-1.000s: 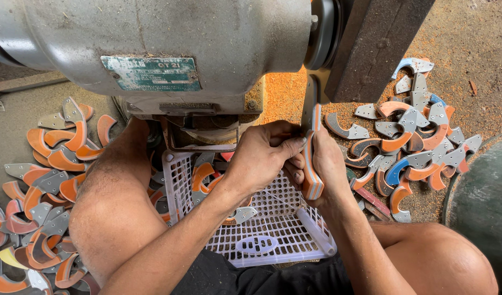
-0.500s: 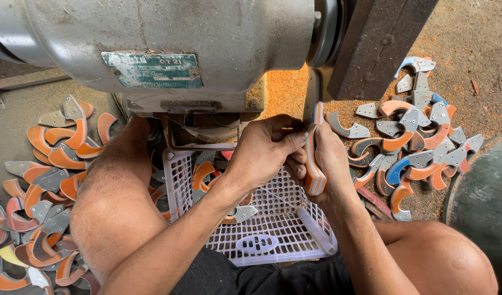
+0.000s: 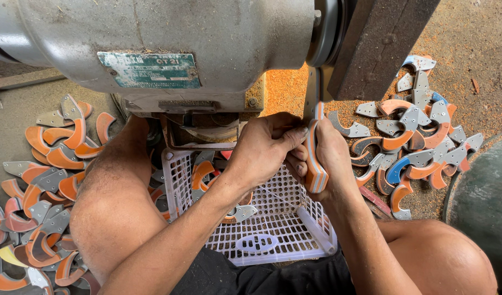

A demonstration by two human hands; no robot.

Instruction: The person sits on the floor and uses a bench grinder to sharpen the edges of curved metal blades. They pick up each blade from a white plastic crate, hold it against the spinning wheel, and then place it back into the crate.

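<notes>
Both my hands grip one curved orange handle piece with a grey stripe (image 3: 315, 158), held upright under the grinder's wheel at the right end of the big grey motor (image 3: 169, 43). My left hand (image 3: 264, 147) pinches its upper part from the left. My right hand (image 3: 332, 155) wraps it from behind and the right. The piece's top end touches or nearly touches the narrow metal part below the wheel. A white plastic basket (image 3: 273, 240) sits below my hands, between my knees.
Several orange and grey curved pieces lie in a pile at the left (image 3: 43, 180) and another pile at the right (image 3: 415, 136), some blue. A few lie inside the basket. Orange dust covers the ground by the machine. A dark round object (image 3: 480, 202) stands at the right edge.
My hands have lifted the piece slightly and brought it closer to the wheel. The view has shifted a little.
</notes>
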